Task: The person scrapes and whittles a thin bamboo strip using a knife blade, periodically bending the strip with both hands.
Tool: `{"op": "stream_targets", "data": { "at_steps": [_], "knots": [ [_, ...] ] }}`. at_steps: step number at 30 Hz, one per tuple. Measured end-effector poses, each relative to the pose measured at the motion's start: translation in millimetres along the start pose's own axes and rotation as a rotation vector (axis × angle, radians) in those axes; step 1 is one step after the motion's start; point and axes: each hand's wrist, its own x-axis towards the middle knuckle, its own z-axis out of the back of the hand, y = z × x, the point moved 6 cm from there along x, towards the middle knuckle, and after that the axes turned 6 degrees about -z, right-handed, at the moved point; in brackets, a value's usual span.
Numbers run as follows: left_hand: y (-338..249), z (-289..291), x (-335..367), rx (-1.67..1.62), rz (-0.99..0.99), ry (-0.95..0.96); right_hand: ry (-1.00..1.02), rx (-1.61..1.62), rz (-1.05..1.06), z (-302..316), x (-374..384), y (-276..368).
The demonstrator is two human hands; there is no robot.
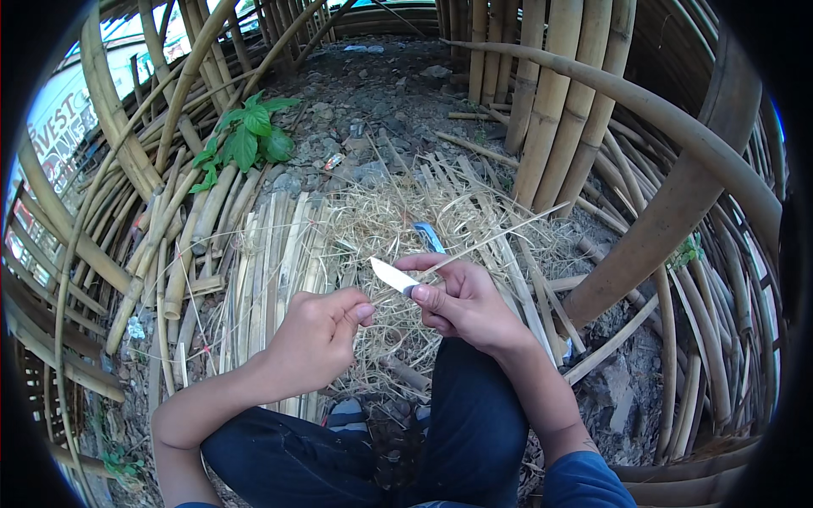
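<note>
My right hand [464,306] is closed around a knife, its bright pale blade [391,276] pointing up and to the left. A thin bamboo strip [508,230] runs from beside the right fingers out to the upper right. Just left of the blade, my left hand [318,333] is closed, thumb pressed against the curled fingers. It seems to pinch the strip's near end, which is mostly hidden by the fingers. Beneath both hands lies a heap of pale bamboo shavings [364,222], with a small blue object [430,238] on it just beyond the right hand.
Split bamboo slats [275,245] lie left of the shavings. Thick upright bamboo poles [555,102] stand at the right, beside a long curved pole [677,127]. More bamboo is piled on both sides. A green leafy plant [247,140] grows at the left, near stony ground [339,110].
</note>
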Motion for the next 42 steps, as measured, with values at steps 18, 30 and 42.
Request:
{"op": "stream_targets", "data": {
  "at_steps": [18,30,42],
  "knots": [
    [10.8,25.8,-17.7,-0.067,0.176,-0.015,-0.174,-0.083,0.033,26.3,-6.9,3.5],
    [16.0,54.4,-37.0,0.039,0.233,-0.091,-0.387,0.019,0.033,74.1,-14.6,7.1],
    [29.7,48.1,-29.1,0.165,0.247,-0.084,-0.235,0.083,0.192,33.5,-27.5,21.1]
  ]
}}
